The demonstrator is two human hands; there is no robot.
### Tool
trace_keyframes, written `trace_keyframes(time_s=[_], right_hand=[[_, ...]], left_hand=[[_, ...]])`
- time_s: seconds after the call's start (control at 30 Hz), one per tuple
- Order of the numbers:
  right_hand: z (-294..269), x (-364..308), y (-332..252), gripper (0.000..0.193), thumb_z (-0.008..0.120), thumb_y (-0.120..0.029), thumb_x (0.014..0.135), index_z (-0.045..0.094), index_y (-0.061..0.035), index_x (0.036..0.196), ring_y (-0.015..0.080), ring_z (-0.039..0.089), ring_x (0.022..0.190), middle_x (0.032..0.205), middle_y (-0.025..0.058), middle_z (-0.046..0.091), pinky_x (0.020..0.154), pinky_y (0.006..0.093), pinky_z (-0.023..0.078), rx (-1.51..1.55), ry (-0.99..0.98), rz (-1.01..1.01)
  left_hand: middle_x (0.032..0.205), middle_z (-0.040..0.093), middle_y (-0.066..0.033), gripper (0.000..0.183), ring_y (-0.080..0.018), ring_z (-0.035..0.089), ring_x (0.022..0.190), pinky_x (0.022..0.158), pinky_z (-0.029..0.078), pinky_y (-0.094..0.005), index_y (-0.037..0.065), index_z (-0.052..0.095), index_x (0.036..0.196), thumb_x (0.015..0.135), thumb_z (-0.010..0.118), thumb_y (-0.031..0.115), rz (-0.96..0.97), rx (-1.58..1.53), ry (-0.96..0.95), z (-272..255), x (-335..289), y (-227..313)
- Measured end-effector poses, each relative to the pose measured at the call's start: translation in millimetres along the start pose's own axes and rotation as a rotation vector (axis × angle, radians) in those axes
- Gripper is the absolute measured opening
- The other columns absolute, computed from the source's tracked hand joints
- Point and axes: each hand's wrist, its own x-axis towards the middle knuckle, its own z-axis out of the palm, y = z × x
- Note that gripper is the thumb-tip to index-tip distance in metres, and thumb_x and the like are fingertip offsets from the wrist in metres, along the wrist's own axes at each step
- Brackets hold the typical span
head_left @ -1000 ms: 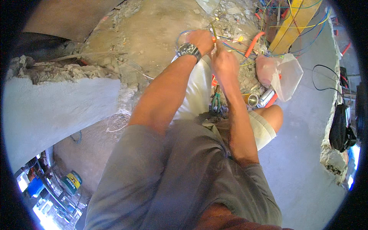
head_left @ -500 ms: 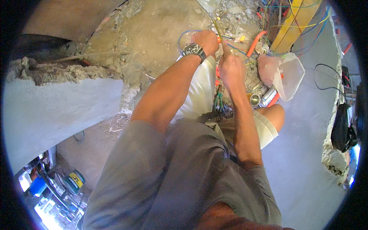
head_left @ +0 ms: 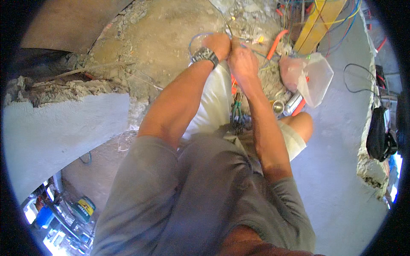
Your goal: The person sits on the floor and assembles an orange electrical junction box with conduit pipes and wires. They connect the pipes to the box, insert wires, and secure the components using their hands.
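My left hand (head_left: pixel 217 45), with a patterned watch on its wrist, is closed at the top middle. Pressed against it is my right hand (head_left: pixel 243 62), its fingers also closed. Electrical wires meet at the hands: a blue wire (head_left: pixel 193 40) loops out on the left side, and a thin dark yellowish wire (head_left: pixel 225 20) runs up and away from between them. The fingers hide where the wires are gripped. Below the hands, green-handled pliers (head_left: pixel 236 106) stand between my legs. An orange tube (head_left: pixel 276 45) lies just right of my right hand.
A clear plastic bag (head_left: pixel 318 81), a silver can (head_left: pixel 293 103) and a round metal tin (head_left: pixel 277 106) sit at my right. Loose wires hang by a yellow beam (head_left: pixel 318 27). Grey walls (head_left: pixel 68 123) flank me, with rubble (head_left: pixel 252 13) ahead and a dark bag (head_left: pixel 378 134) far right.
The whole view has shifted a little, so things sit further left. My right hand has drawn in against my left, closing the gap between them.
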Motion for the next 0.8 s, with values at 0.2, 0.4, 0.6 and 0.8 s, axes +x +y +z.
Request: trace_keyframes(time_s=[0.2,0.4,0.6,0.8], right_hand=[[-27,-50,-10,0.054,0.057,-0.011,0.091,0.054,-0.0050,0.144,0.0454,0.070,0.069,0.078,0.0281,0.070,0.063,0.0569,0.055,0.041,-0.154,0.105],[5,-12,2,0.055,0.060,-0.010,0.088,0.054,-0.0030,0.143,0.0432,0.071,0.074,0.080,0.0259,0.071,0.065,0.0551,0.054,0.025,0.032,-0.019],[-26,-48,-10,0.058,0.062,-0.010,0.086,0.053,-0.0037,0.143,0.0433,0.069,0.075,0.080,0.0226,0.070,0.066,0.0540,0.054,0.004,-0.186,0.127],[-5,-24,0,0.064,0.062,-0.007,0.084,0.051,-0.0034,0.147,0.0410,0.069,0.070,0.076,0.0218,0.069,0.061,0.0516,0.055,-0.041,-0.011,0.008]], left_hand=[[0.092,0.075,-0.0241,0.024,-0.0400,0.075,0.087,0.078,0.059,-0.0506,0.005,0.080,0.091,0.081,0.071,0.025,0.019,0.147,-0.020,-7,-6,-1],[0.091,0.074,-0.0243,0.029,-0.0406,0.074,0.085,0.077,0.059,-0.0517,0.004,0.079,0.090,0.084,0.071,0.030,0.038,0.038,0.068,-6,8,-9],[0.095,0.075,-0.0243,0.026,-0.0400,0.075,0.090,0.081,0.060,-0.0505,0.004,0.079,0.093,0.083,0.071,0.026,0.048,0.126,-0.017,1,-5,4],[0.090,0.075,-0.0233,0.024,-0.0396,0.075,0.086,0.076,0.058,-0.0513,0.006,0.080,0.089,0.083,0.070,0.027,0.085,0.098,-0.019,-21,-7,2]])
